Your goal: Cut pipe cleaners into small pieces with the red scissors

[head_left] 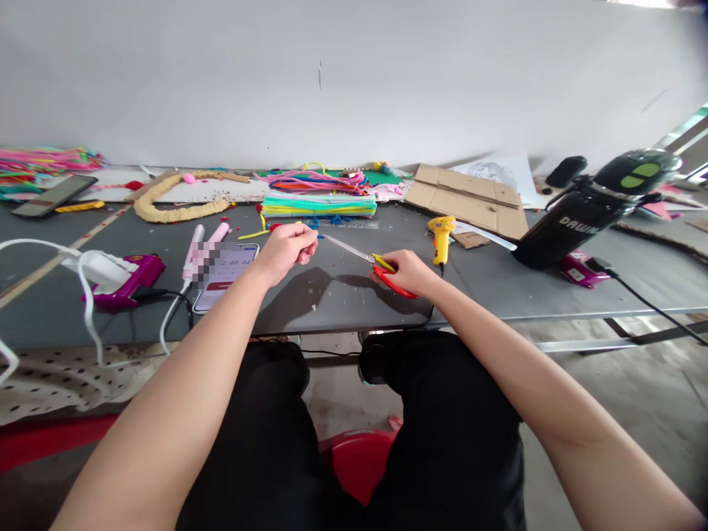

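Note:
My right hand [408, 271] grips red-and-yellow scissors [369, 262] over the grey table [332, 295]. Their blades point left toward my left hand [287, 248]. My left hand is closed in a pinch at the blade tips, holding something small and blue that I cannot make out. A stack of coloured pipe cleaners [318, 204] lies just behind my hands.
A phone [226, 274] and a pink tool lie left of my hands, beside a purple glue gun [126, 279] with white cable. A yellow glue gun [442, 239], cardboard [467, 198] and a black bottle [591, 206] sit right. Another phone [54, 195] rests far left.

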The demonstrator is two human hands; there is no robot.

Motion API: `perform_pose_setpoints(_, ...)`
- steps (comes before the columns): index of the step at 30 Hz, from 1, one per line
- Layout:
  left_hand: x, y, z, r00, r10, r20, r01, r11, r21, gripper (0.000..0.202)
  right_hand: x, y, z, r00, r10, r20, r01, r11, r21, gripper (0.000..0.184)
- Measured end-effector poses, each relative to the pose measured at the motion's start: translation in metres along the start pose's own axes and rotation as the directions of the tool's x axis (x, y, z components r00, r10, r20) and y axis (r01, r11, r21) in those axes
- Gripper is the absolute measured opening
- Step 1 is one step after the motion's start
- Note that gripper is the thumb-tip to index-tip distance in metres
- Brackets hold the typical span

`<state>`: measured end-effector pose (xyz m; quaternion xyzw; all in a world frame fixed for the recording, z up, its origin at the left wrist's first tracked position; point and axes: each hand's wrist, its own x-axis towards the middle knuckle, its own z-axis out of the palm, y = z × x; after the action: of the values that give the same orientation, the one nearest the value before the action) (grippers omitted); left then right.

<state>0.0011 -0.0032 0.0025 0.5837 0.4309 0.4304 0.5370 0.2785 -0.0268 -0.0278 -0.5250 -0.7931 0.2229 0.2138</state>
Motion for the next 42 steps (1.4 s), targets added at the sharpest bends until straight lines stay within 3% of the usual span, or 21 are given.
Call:
perform_pose_setpoints(26,-0.0006,0.0031,0.0023,0.999,0.001,-0.052,0.001,0.999,0.037,0.022,0.002,0.0031,0.0003,1.0,0.001,0.007,-0.001,1.0,0.005,0.044)
perform_pose_setpoints(42,-0.0015,0.003,0.0008,1.0,0.013,-0.023,-0.011,0.997,0.074,0.023,0.0041,0.0049,0.0001,0.999,-0.021,0.039,0.021,1.0,-0.005,0.04)
